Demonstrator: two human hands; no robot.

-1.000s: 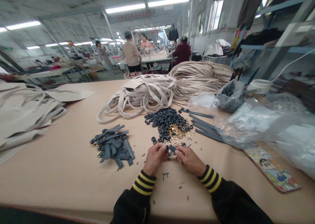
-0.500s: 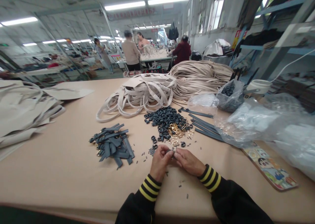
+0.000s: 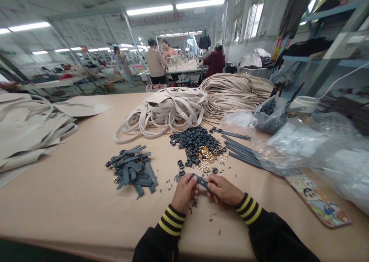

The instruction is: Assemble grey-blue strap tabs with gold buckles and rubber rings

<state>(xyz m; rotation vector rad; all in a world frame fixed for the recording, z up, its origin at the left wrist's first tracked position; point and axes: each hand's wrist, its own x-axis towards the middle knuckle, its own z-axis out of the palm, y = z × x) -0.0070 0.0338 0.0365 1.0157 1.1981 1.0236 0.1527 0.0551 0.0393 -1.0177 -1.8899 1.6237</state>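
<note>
A short dark grey strap (image 3: 201, 181) with a small slot in it is stretched between my two hands. My left hand (image 3: 185, 191) pinches its left end between thumb and fingers. The right end is pinched by my right hand (image 3: 225, 189). Just beyond the hands lie gold buckles (image 3: 207, 154) and a heap of dark grey loops (image 3: 193, 143). Small dark offcuts (image 3: 170, 185) are scattered around. To the left is a pile of dark grey straps with gold buckles (image 3: 134, 169).
Beige straps (image 3: 164, 108) and a coiled strap bundle (image 3: 236, 89) lie at the back. Beige fabric pieces (image 3: 25, 131) cover the left. Long grey strips (image 3: 240, 148), plastic bags (image 3: 305, 143) and a cartoon-printed case (image 3: 319, 200) are at right. Several people work beyond the table.
My hands have moved slightly apart, and the strap between them now shows its flat face and slot. Before, it was mostly hidden by my fingers.
</note>
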